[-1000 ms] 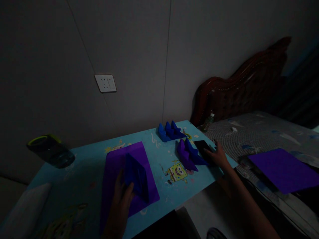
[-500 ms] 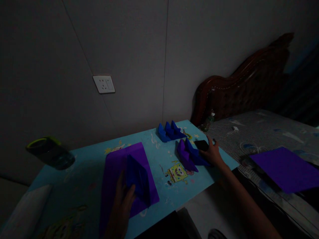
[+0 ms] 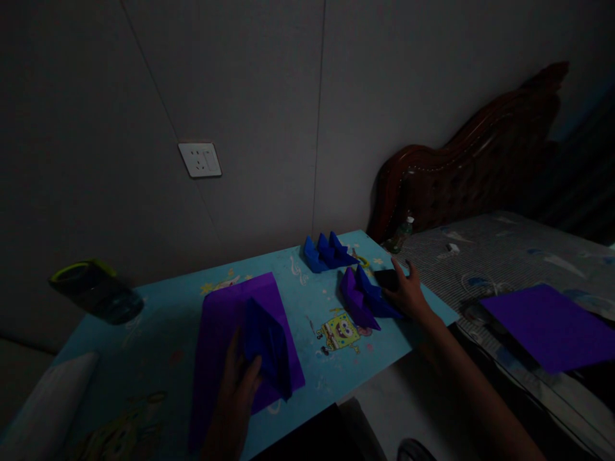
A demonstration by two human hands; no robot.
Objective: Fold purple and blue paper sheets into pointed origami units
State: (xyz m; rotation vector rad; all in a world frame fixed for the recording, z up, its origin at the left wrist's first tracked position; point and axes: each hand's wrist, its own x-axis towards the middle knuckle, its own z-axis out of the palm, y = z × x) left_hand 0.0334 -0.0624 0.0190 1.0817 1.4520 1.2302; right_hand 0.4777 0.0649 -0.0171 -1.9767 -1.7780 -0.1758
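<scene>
My left hand [image 3: 240,378] grips a dark blue folded paper boat [image 3: 266,342] above a purple sheet of paper [image 3: 230,298] on the table. At the table's right side, my right hand [image 3: 406,288] has its fingers apart and holds nothing I can see. It is beside a flat black object [image 3: 385,279], whose kind I cannot make out; whether they touch is unclear. Just left of that hand lie a purple paper boat [image 3: 356,301] and a blue paper boat [image 3: 377,298], side by side. Farther back, several blue paper boats [image 3: 327,255] stand in a row.
The light blue table [image 3: 307,298] has cartoon prints. A dark cup [image 3: 98,298] with a yellow-green rim leans at its left, near a whitish object [image 3: 57,397]. On the right are a bed [image 3: 509,243], a purple sheet [image 3: 548,326] and a bottle [image 3: 403,235].
My right hand's fingers have spread a little wider beside the black object. My left hand keeps the blue paper boat in almost the same place.
</scene>
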